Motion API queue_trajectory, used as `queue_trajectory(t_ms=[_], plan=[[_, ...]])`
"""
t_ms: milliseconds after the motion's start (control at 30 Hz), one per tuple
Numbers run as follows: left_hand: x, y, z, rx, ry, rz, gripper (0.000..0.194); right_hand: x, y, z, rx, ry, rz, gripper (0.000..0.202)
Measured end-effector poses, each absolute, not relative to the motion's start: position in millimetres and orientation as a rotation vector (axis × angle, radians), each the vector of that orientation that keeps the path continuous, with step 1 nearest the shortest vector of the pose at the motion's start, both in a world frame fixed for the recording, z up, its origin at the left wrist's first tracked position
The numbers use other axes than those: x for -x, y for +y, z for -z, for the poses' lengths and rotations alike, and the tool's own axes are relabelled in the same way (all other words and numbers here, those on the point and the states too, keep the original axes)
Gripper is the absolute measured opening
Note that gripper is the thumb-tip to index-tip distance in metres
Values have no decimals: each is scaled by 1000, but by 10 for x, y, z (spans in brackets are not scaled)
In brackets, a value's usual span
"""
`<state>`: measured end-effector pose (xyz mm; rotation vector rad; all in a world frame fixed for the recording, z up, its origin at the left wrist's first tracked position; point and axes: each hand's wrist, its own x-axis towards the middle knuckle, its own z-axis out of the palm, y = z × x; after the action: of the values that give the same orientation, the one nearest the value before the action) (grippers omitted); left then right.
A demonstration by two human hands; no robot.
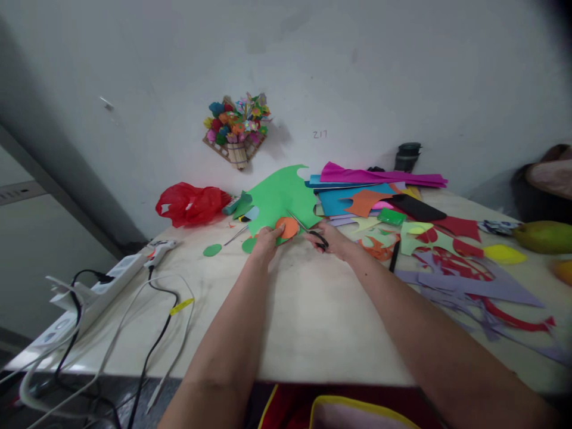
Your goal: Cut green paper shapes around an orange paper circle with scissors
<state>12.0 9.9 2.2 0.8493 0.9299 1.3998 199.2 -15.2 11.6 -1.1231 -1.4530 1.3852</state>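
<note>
My left hand (267, 243) pinches a large green paper sheet (281, 193) together with an orange paper disc (289, 227) laid on its lower edge. Scissors (319, 238) with black handles are in my right hand (333, 239), fingers closed round the grips. Their blades lie over the green sheet, beside the orange disc. The sheet has rounded notches along its edges. On the table to the left rests a green paper oval (212, 250), and another green piece (248, 245) shows partly behind my left hand. A thin pointed metal tool (235, 236) lies between them.
A red plastic bag (192, 204) sits at the back left. A power strip (96, 298) and cables run along the left side. Coloured sheets (353, 199), a black phone-like slab (417, 207) and paper scraps (482, 283) cover the right. Fruit (543, 237) lies far right.
</note>
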Motion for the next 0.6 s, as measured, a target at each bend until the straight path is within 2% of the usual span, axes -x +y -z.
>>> queue_trajectory(t_ms=[600], plan=[[-98, 97, -34, -901, 975, -1349, 28, -2007, -160, -142, 1134, -1485, -1366, 35]])
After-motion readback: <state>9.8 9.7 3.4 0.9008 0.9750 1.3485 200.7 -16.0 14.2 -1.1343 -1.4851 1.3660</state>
